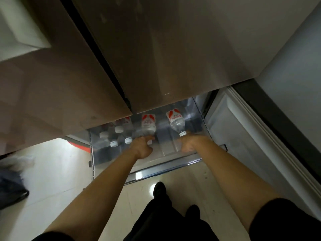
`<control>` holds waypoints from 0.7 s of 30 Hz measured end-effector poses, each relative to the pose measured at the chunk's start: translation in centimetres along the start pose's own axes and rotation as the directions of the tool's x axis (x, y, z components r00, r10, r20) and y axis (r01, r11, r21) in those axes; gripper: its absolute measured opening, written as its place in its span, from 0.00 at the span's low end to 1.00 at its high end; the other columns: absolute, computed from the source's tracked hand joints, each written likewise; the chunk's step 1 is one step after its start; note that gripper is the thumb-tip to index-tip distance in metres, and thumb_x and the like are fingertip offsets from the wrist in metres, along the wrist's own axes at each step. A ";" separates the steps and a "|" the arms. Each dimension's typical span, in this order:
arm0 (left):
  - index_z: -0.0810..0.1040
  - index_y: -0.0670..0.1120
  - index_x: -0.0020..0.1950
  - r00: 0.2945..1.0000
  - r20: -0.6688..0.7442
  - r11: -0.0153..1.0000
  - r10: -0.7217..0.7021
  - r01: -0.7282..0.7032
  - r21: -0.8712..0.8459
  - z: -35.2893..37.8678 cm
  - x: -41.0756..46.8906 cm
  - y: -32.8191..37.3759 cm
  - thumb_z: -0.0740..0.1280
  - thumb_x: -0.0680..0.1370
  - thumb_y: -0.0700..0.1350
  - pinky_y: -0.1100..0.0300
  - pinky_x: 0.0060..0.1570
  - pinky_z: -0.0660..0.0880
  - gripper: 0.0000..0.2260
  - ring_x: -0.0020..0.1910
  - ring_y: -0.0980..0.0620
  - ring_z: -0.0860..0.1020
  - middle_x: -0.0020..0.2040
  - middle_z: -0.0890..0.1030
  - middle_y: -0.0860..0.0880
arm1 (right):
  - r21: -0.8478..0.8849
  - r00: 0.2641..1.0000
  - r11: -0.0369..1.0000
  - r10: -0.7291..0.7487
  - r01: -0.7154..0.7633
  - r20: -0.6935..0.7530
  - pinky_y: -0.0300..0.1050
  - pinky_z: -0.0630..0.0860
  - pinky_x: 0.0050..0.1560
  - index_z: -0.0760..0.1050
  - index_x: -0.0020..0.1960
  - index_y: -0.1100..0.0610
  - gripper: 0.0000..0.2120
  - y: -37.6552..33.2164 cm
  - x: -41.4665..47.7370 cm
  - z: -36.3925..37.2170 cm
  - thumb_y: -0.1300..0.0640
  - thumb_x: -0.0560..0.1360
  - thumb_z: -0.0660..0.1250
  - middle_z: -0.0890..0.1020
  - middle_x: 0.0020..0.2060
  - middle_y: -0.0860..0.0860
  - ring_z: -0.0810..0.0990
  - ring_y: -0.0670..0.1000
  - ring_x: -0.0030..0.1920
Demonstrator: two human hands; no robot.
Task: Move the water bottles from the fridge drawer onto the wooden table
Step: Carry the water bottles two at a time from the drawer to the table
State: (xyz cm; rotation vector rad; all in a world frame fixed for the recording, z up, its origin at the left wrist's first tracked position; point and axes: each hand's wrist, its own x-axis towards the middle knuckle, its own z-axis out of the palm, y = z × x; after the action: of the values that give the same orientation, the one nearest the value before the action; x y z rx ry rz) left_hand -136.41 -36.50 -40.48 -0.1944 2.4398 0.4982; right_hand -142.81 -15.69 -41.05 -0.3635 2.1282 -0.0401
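The clear fridge drawer (165, 168) is pulled out below the closed fridge doors. Water bottles with red-and-white labels and white caps lie inside it, caps toward me. My left hand (141, 147) is closed around the neck of the middle bottle (148, 125), its cap showing between my fingers. My right hand (190, 143) is curled just below the cap of the right bottle (175, 120), touching it; whether it grips the bottle is unclear. Several more bottles (121, 134) lie at the drawer's left end. The wooden table is out of view.
The brown fridge doors (173, 49) overhang the back half of the drawer. A grey wall panel (243, 136) stands close on the right. A dark bag (10, 188) lies on the pale tiled floor (52, 171) at left. My feet (159, 188) stand just before the drawer.
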 end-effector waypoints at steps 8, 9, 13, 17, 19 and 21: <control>0.77 0.51 0.63 0.988 -0.127 0.991 -0.089 0.075 -0.113 -0.9 -6.3 -1.5 0.67 0.76 0.45 0.56 0.60 0.73 0.15 0.62 0.41 0.76 0.66 0.76 0.42 | 0.112 0.991 0.989 -0.086 0.097 -0.101 0.55 0.74 0.64 0.58 0.78 0.47 0.35 -0.1 -0.9 0.1 0.58 0.76 0.70 0.69 0.70 0.59 0.75 0.60 0.64; 0.78 0.51 0.61 0.983 -0.167 0.992 -0.081 0.062 -0.112 -1.0 -7.0 -1.4 0.68 0.75 0.45 0.54 0.61 0.73 0.14 0.62 0.41 0.76 0.65 0.76 0.42 | 0.113 0.990 0.989 -0.077 0.090 -0.116 0.53 0.74 0.64 0.62 0.77 0.49 0.33 -0.2 -1.2 0.1 0.58 0.76 0.70 0.71 0.69 0.59 0.75 0.60 0.63; 0.75 0.51 0.62 0.908 -0.418 0.994 -0.024 -0.024 -0.109 -1.2 -9.5 -1.1 0.70 0.74 0.47 0.51 0.59 0.73 0.16 0.62 0.39 0.71 0.62 0.74 0.41 | 0.058 0.971 0.990 -0.114 0.129 -0.208 0.49 0.74 0.64 0.73 0.69 0.44 0.22 -1.0 -3.3 -0.6 0.54 0.76 0.69 0.75 0.66 0.54 0.76 0.58 0.61; 0.75 0.50 0.57 0.783 -0.621 0.994 0.026 -0.086 -0.067 -1.6 -10.5 0.2 0.72 0.73 0.49 0.53 0.47 0.70 0.15 0.55 0.39 0.72 0.54 0.76 0.41 | -0.079 0.866 0.965 -0.259 0.249 -0.427 0.45 0.73 0.51 0.75 0.57 0.41 0.14 -1.2 -7.5 -1.2 0.52 0.73 0.72 0.76 0.60 0.50 0.78 0.56 0.57; 0.75 0.51 0.56 0.758 -0.653 0.994 -0.003 -0.069 -0.085 -2.3 -10.7 0.5 0.72 0.73 0.50 0.53 0.46 0.70 0.14 0.54 0.39 0.72 0.53 0.76 0.42 | -0.107 0.772 0.950 -0.301 0.293 -0.560 0.43 0.69 0.47 0.73 0.57 0.43 0.15 -1.2 -9.7 -2.2 0.52 0.73 0.73 0.78 0.58 0.50 0.78 0.55 0.56; 0.74 0.52 0.57 0.768 -0.639 0.993 -0.027 -0.051 -0.103 -2.9 -10.8 0.4 0.71 0.74 0.51 0.52 0.48 0.71 0.14 0.56 0.40 0.72 0.54 0.76 0.42 | -0.055 0.719 0.950 -0.269 0.306 -0.642 0.44 0.69 0.44 0.71 0.56 0.41 0.15 -1.2 -11.4 -3.7 0.50 0.74 0.73 0.80 0.55 0.49 0.79 0.54 0.52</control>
State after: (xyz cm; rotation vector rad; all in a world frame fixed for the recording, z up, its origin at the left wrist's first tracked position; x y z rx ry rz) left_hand -129.66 -37.08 -31.64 -0.4658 3.0846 0.6621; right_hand -139.74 -14.14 -29.50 -0.7324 2.7216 -0.4701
